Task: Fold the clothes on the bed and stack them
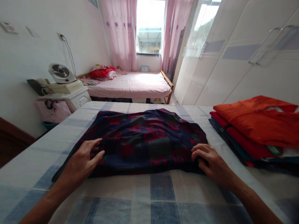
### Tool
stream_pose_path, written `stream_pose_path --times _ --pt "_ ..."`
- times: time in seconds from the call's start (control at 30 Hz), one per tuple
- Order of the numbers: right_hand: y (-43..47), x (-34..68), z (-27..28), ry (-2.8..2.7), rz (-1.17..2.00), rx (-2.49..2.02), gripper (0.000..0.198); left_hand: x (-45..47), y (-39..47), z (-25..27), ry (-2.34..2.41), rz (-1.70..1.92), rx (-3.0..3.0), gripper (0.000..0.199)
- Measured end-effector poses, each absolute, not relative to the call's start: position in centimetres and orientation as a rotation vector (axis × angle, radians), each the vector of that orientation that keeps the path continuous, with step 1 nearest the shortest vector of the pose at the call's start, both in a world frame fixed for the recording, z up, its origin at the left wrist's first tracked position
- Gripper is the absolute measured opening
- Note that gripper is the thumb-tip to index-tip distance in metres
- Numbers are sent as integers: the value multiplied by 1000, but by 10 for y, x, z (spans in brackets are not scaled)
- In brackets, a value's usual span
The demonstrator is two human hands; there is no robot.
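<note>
A dark navy garment with red and grey-green square patterns lies spread and slightly rumpled across the bed, its kind not clear from here. Over its left part is my left hand, thumb and fingers apart and nothing held. My right hand is at the garment's right edge, with curled fingers on the cloth and the thumb closing toward them. Part of that edge is hidden under the hand. To the right of my right hand sits a stack of folded clothes, an orange garment on top and a red garment below.
Beneath everything is a bed with a blue-and-white checked sheet. Beyond it stands a second bed with a pink sheet. A small fan tops a white cabinet at left. White wardrobes line the right side.
</note>
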State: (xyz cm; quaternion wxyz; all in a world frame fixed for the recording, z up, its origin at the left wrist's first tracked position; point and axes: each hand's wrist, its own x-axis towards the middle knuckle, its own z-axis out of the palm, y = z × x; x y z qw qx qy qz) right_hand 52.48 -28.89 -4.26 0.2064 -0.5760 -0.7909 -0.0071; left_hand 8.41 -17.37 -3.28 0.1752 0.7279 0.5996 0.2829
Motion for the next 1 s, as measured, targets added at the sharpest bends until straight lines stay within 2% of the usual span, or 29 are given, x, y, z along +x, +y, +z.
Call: stream_pose_path --times 0.13,0.23,0.3,0.37,0.6,0.77,0.87,1.0 --pt "-287 514 -39 -2124 -102 -1579 38 144 -160 -10 1272 802 2489 36" --pt "-288 511 -49 -2167 -138 -1631 37 197 -155 -15 788 536 2721 40" --pt "-293 515 -55 -2214 -113 -1680 35 219 -156 -30 708 327 2780 47" --pt "-302 523 -58 -2234 -89 -1707 33 224 -158 -42 795 225 2799 51" --pt "-304 533 -55 -2160 -153 -1610 24 161 -168 -46 1091 339 2862 47" --pt "-292 536 -72 -2169 105 -1670 23 108 -159 -60 1393 276 2642 49" --pt "-282 551 -71 -2087 243 -1740 28 84 -138 -53 1465 458 2534 44" --pt "-240 566 -49 -1849 172 -1875 35 56 -74 -37 1681 710 2395 42"
